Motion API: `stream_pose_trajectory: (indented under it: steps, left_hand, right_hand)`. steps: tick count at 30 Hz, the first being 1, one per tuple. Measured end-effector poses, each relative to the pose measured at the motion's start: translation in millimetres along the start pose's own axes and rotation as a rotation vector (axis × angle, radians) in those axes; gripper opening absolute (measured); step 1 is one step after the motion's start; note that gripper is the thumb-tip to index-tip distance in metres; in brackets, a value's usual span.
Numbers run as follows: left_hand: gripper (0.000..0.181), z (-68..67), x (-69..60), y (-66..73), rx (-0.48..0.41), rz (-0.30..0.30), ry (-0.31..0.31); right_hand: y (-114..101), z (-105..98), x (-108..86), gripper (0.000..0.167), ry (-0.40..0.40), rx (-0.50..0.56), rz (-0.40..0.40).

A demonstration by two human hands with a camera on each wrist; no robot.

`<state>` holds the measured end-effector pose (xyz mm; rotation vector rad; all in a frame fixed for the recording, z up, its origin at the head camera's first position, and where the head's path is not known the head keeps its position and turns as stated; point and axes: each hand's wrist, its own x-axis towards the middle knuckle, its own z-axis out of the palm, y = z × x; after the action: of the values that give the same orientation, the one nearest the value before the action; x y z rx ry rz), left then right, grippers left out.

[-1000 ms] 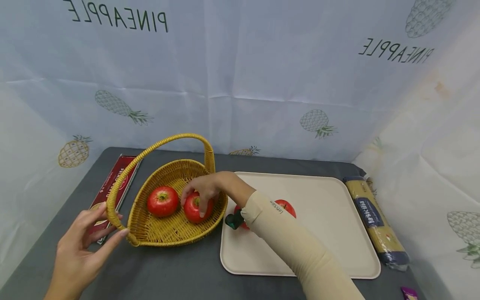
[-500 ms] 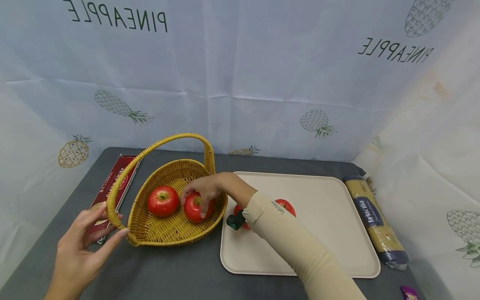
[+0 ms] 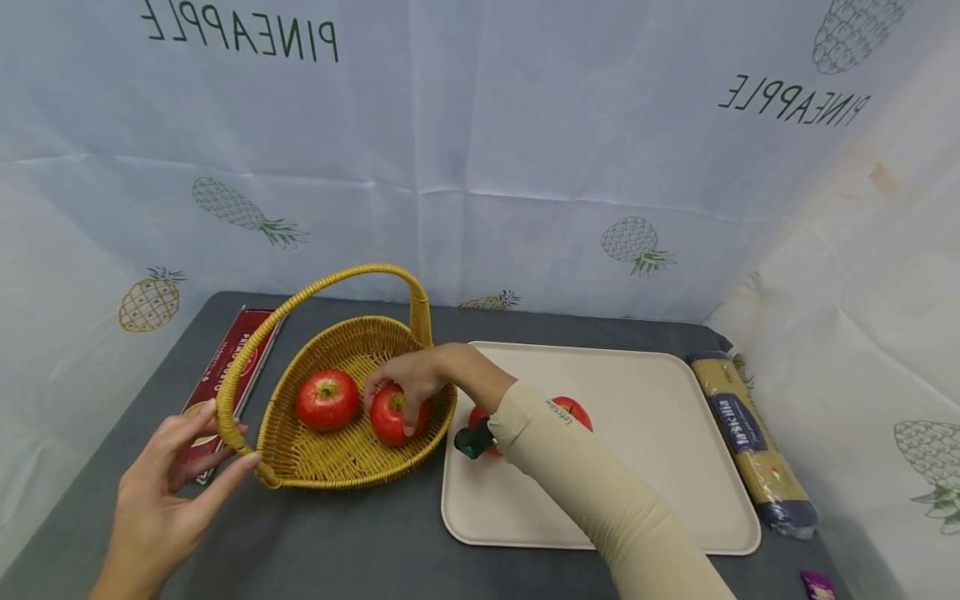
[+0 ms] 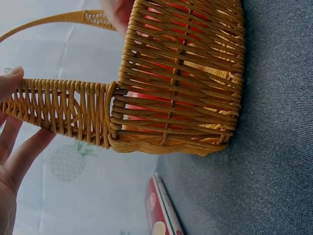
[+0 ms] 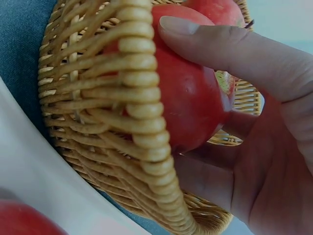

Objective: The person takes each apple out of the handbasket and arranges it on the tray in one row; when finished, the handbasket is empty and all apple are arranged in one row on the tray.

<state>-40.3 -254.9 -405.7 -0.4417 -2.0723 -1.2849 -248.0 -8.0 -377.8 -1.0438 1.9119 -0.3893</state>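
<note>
A yellow wicker basket [image 3: 322, 477] with a tall arched handle stands on the left of the table. My left hand [image 3: 163, 492] pinches the lower left end of that handle between thumb and fingers. Inside the basket, my right hand [image 3: 411, 377] grips a red apple [image 5: 188, 105], thumb on one side and fingers on the other. The apple sits low, behind the basket's rim in the right wrist view. Beside it in the basket lies another red apple [image 3: 327, 400], which no hand touches.
Right of the basket lies a beige tray [image 3: 660, 500]. On it are red apples [image 3: 573, 412], partly hidden by my right sleeve, and a dark green object [image 3: 472, 440]. A pasta bag [image 3: 750, 442] flanks the tray. A red package [image 3: 225, 367] lies left; a purple wrapper [image 3: 817, 585] is lower right.
Both hands keep their places, the left on the basket handle and the right on the apple. Only a very slight shift of the whole view shows.
</note>
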Motion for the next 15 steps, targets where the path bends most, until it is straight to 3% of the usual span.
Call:
stream_pose_trajectory:
  steps: [8, 15]
  left_hand:
    - [0.083, 2.1, 0.8, -2.7, -0.093, 0.065, 0.011]
    - [0.084, 1.9, 0.4, -2.0, -0.079, 0.05, 0.014]
  right_hand:
    - [-1.7, -0.8, -1.6, 0.058, -0.009, -0.036, -0.028]
    - [-7.0, -5.6, -7.7, 0.059, 0.001, -0.048, -0.046]
